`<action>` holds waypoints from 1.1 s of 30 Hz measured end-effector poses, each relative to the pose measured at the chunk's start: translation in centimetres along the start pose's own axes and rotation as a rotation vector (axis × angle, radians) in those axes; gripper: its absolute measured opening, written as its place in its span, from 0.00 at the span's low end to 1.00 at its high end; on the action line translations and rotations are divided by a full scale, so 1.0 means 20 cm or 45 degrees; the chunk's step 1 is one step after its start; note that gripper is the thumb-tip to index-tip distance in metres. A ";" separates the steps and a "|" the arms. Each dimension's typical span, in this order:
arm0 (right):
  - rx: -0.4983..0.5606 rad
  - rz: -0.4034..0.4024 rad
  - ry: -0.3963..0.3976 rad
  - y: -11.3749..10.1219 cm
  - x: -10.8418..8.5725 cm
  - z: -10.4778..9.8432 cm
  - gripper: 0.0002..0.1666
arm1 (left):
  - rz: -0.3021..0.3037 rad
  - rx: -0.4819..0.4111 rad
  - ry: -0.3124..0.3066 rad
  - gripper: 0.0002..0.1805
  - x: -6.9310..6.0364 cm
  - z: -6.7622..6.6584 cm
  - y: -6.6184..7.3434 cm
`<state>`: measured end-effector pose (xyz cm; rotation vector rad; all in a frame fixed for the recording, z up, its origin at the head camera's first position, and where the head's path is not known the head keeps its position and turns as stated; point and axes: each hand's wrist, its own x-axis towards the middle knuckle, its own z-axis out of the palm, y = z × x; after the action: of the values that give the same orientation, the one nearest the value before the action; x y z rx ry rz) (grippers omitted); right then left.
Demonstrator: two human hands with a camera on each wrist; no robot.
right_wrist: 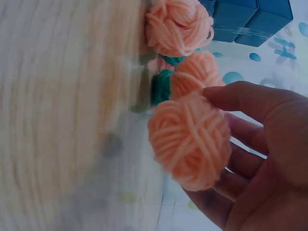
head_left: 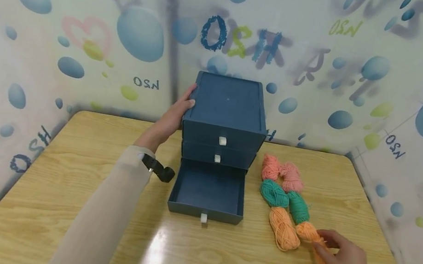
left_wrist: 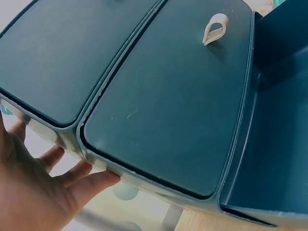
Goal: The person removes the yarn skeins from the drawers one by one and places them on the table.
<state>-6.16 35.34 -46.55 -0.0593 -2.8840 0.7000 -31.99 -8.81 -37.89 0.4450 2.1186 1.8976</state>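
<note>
A dark blue drawer unit (head_left: 229,102) stands on the table with its bottom drawer (head_left: 208,187) pulled out; no contents show in that drawer. My left hand (head_left: 171,118) rests on the unit's left side, and in the left wrist view its extended fingers (left_wrist: 98,183) touch the side wall. On the right, my right hand (head_left: 345,262) pinches an orange yarn skein (right_wrist: 190,139), which narrows near the fingertips. Beside it lies another orange skein (head_left: 284,229). Two green skeins (head_left: 274,193) and two pink skeins (head_left: 292,177) lie farther back, right of the unit.
The wooden table (head_left: 100,244) ends at a patterned wall covering (head_left: 139,36) behind and on both sides. White loop tabs (head_left: 222,141) stick out from the drawer fronts. A black strap (head_left: 158,169) with a small device sits at the left wrist.
</note>
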 end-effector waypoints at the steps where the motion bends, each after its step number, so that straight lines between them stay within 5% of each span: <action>1: -0.007 -0.002 -0.006 0.00 0.00 0.00 0.15 | 0.000 0.002 0.000 0.32 0.00 0.00 0.00; 18: -0.058 0.033 -0.130 -0.01 0.08 0.09 0.19 | -0.001 0.017 -0.002 0.32 0.01 0.00 -0.01; 33: -0.011 0.075 -0.253 -0.05 0.06 0.02 0.30 | -0.009 0.014 -0.012 0.34 -0.03 0.01 0.04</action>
<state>-7.51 34.39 -46.32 -0.0808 -3.0861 0.7432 -31.35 -8.83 -37.04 0.4477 2.1229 1.8770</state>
